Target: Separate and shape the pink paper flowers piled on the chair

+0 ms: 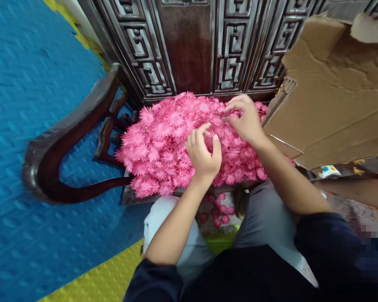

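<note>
Pink daisy-like flowers (173,144) lie heaped on a dark wooden seat (132,195). Over the heap's middle, the left hand (204,154) is half-curled, thumb well apart; toward two o'clock, the right hand's (244,118) fingers bend near its thumb. I cannot tell whether either holds a flower. From the heap, the carved backrest (189,50) stands at twelve, torn cardboard (337,100) between two and three, the curved armrest (63,130) at nine.

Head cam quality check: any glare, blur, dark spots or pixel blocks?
Head view: glare on the carved wooden panel and curved armrest; blue mat smeared toward the left edge; right hand fingertips soft against pink flowers; dark shirt near black, little detail; coarse pixel blocks at lower right.
</note>
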A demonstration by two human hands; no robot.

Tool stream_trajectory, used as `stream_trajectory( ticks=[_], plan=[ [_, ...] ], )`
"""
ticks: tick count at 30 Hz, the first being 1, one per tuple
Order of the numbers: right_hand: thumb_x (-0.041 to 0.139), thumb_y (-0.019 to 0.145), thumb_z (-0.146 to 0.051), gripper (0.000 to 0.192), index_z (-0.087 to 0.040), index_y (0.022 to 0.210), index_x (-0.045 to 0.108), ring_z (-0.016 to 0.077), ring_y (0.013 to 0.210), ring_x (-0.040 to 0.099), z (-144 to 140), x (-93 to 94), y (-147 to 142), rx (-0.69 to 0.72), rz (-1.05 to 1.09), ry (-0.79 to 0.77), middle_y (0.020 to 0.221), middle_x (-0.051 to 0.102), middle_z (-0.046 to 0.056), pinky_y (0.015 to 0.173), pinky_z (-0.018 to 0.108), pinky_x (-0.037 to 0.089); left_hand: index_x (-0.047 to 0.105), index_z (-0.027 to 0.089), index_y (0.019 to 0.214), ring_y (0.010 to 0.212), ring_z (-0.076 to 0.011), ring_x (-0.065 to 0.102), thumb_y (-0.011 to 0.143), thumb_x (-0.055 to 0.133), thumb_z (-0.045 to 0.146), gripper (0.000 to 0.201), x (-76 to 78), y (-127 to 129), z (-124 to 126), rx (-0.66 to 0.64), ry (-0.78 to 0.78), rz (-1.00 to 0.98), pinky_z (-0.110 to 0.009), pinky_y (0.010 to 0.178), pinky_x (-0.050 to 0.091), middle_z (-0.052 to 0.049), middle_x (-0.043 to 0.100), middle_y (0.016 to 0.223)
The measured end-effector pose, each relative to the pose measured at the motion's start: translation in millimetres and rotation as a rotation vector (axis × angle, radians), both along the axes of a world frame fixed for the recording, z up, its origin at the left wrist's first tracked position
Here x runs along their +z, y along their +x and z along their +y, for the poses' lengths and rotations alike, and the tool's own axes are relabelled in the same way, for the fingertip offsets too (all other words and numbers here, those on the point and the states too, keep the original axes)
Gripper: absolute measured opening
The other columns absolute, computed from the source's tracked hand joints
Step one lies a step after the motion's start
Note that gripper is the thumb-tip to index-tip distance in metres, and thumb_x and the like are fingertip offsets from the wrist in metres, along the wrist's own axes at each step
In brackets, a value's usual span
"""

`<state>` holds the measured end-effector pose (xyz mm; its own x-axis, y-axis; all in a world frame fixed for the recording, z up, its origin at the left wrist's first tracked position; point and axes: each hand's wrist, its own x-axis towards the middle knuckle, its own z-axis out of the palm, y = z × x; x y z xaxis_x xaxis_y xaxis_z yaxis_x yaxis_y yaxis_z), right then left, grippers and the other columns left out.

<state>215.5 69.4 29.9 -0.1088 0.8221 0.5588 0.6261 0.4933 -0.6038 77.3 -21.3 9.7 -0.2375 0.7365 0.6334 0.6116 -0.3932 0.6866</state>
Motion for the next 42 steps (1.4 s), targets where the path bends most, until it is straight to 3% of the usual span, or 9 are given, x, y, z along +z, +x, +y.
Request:
stream_trajectory(
  ticks=[2, 4, 8, 13, 21, 25, 32, 38, 42],
  plan=[
    [0.065, 0.07, -0.021, 0.005, -0.025, 0.072, 0.066, 0.0178, 0.097, 0.054, -35, 1.0, -10, 0.053, 0.012, -0.002, 0.092, 0.057, 0.0, 0.097, 0.042, 0.04, 0.051, 0.019, 0.113, 0.092, -0.0183, 0.052, 0.084, 0.048, 0.028, 0.03, 1.5, -3, -1, 0.022, 0.031, 0.005, -0.034, 0.089, 0.039, -0.007, 0.058, 0.097],
    [0.063, 0.07, -0.019, 0.008, -0.027, 0.071, 0.065, 0.0191, 0.099, 0.053, -61, -0.6, -14, 0.03, 0.027, 0.018, 0.094, 0.056, 0.0, 0.098, 0.045, 0.039, 0.056, 0.021, 0.105, 0.096, -0.0187, 0.051, 0.086, 0.046, 0.032, 0.024, 1.9, -5, -2, 0.0, 0.023, 0.039, -0.035, 0.091, 0.038, -0.007, 0.057, 0.099],
    [0.061, 0.071, -0.02, 0.007, -0.027, 0.072, 0.064, 0.0197, 0.099, 0.053, -81, -3.7, -14, -0.034, 0.11, 0.033, 0.093, 0.055, 0.001, 0.097, 0.046, 0.04, 0.063, 0.021, 0.086, 0.094, -0.0192, 0.051, 0.089, 0.042, 0.038, 0.027, 2.9, -2, -6, -0.079, 0.013, 0.106, -0.036, 0.09, 0.037, -0.006, 0.056, 0.092],
    [0.057, 0.072, -0.018, 0.013, -0.026, 0.081, 0.062, 0.0195, 0.102, 0.053, -80, -4.0, -15, -0.08, 0.199, 0.066, 0.095, 0.057, 0.002, 0.096, 0.044, 0.043, 0.065, 0.022, 0.09, 0.096, -0.0214, 0.05, 0.084, 0.049, 0.045, 0.029, 7.1, -4, -7, -0.095, 0.077, 0.214, -0.037, 0.089, 0.036, -0.007, 0.056, 0.096],
    [0.054, 0.072, -0.013, 0.019, -0.027, 0.079, 0.064, 0.0193, 0.097, 0.054, -79, -10.9, 1, -0.085, 0.171, 0.087, 0.091, 0.058, 0.0, 0.095, 0.043, 0.04, 0.065, 0.025, 0.087, 0.087, -0.0193, 0.055, 0.082, 0.051, 0.045, 0.025, 6.0, -8, -3, -0.148, 0.156, 0.354, -0.036, 0.081, 0.034, -0.004, 0.062, 0.088],
    [0.056, 0.074, -0.015, 0.015, -0.026, 0.077, 0.066, 0.0179, 0.092, 0.056, -78, -15.8, 1, -0.092, 0.143, 0.086, 0.089, 0.062, 0.0, 0.089, 0.039, 0.04, 0.065, 0.025, 0.083, 0.079, -0.0169, 0.057, 0.08, 0.056, 0.041, 0.018, 5.6, -8, -2, -0.146, 0.251, 0.379, -0.035, 0.077, 0.033, -0.001, 0.065, 0.08],
    [0.056, 0.074, -0.013, 0.011, -0.02, 0.071, 0.064, 0.0134, 0.072, 0.054, -78, -23.5, -12, -0.148, 0.118, 0.128, 0.071, 0.063, -0.002, 0.078, 0.033, 0.038, 0.06, 0.021, 0.072, 0.074, -0.0162, 0.057, 0.08, 0.057, 0.038, 0.019, 7.2, -9, -5, -0.123, 0.286, 0.321, -0.034, 0.075, 0.035, -0.001, 0.065, 0.073],
    [0.06, 0.071, -0.016, 0.005, -0.017, 0.074, 0.064, 0.0104, 0.063, 0.052, -76, -21.1, -15, -0.072, 0.353, -0.086, 0.07, 0.063, -0.001, 0.062, 0.026, 0.04, 0.063, 0.02, 0.078, 0.082, -0.0187, 0.054, 0.083, 0.052, 0.042, 0.024, 2.8, -10, -2, -0.122, 0.239, 0.324, -0.035, 0.076, 0.036, -0.005, 0.063, 0.083],
    [0.063, 0.067, -0.015, 0.007, -0.017, 0.073, 0.063, 0.0108, 0.067, 0.051, -68, -19.5, -6, -0.055, 0.323, -0.043, 0.072, 0.06, -0.001, 0.063, 0.026, 0.041, 0.066, 0.021, 0.081, 0.087, -0.0196, 0.053, 0.084, 0.051, 0.043, 0.027, 4.2, -10, 3, -0.175, 0.134, 0.322, -0.036, 0.079, 0.038, -0.005, 0.061, 0.088]
  ],
)
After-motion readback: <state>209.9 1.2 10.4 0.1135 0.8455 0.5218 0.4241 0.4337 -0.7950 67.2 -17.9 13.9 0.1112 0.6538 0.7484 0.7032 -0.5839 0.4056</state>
